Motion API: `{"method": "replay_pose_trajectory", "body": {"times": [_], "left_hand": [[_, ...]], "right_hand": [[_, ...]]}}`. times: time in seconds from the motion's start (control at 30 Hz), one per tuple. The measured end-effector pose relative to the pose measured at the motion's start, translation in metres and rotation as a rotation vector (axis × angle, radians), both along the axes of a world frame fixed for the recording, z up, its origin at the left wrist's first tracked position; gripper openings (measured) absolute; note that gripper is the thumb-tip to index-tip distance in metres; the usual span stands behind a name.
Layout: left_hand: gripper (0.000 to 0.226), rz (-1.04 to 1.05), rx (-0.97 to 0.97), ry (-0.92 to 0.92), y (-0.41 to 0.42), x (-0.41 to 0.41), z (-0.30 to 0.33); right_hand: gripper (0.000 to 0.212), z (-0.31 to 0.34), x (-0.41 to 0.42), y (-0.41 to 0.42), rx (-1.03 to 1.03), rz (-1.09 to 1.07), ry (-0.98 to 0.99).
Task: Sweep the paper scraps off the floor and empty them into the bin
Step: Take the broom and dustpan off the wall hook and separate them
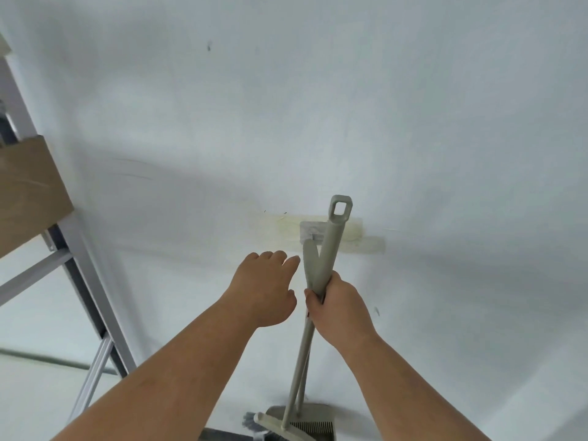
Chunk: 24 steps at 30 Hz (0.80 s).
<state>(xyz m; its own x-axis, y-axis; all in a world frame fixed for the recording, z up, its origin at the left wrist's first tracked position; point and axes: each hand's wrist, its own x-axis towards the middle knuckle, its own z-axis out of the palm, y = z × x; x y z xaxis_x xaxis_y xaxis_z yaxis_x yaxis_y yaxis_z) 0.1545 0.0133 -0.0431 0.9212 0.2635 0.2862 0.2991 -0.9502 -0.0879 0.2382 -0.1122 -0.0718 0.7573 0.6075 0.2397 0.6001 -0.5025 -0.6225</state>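
My right hand (339, 308) grips two grey-beige handles together in front of a white wall: the broom handle (332, 243), which ends in a loop at the top, and the shorter dustpan handle (309, 265) beside it. Both shafts run down to the broom head (270, 426) with grey bristles and the dustpan (313, 424) with a comb edge, at the bottom of the view. My left hand (267, 286) hovers just left of the handles with relaxed fingers and holds nothing. No paper scraps or bin are in view.
A grey metal shelf frame (86, 281) with a brown cardboard box (28, 192) stands at the left. On the white wall (318, 106) behind the handles sits a holder patch with yellowed tape (353, 233).
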Motion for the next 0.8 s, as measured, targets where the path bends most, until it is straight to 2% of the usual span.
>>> {"method": "replay_pose_trajectory", "body": {"times": [0.27,0.37,0.57,0.8], "left_hand": [[0.065,-0.076,0.010,-0.020,-0.009,-0.009,0.004],[0.054,-0.091,0.079,0.004,-0.012,-0.019,0.008],[0.018,-0.093,0.144,0.047,-0.017,-0.052,0.017],[0.018,-0.069,0.028,0.055,-0.024,-0.096,0.008]], "right_hand": [[0.014,0.029,-0.010,-0.020,0.030,0.174,0.070],[0.019,0.039,-0.019,-0.026,0.005,0.262,0.099],[0.023,0.052,-0.042,-0.038,-0.037,0.322,0.159],[0.016,0.050,-0.087,-0.051,-0.025,0.217,0.081]]}}
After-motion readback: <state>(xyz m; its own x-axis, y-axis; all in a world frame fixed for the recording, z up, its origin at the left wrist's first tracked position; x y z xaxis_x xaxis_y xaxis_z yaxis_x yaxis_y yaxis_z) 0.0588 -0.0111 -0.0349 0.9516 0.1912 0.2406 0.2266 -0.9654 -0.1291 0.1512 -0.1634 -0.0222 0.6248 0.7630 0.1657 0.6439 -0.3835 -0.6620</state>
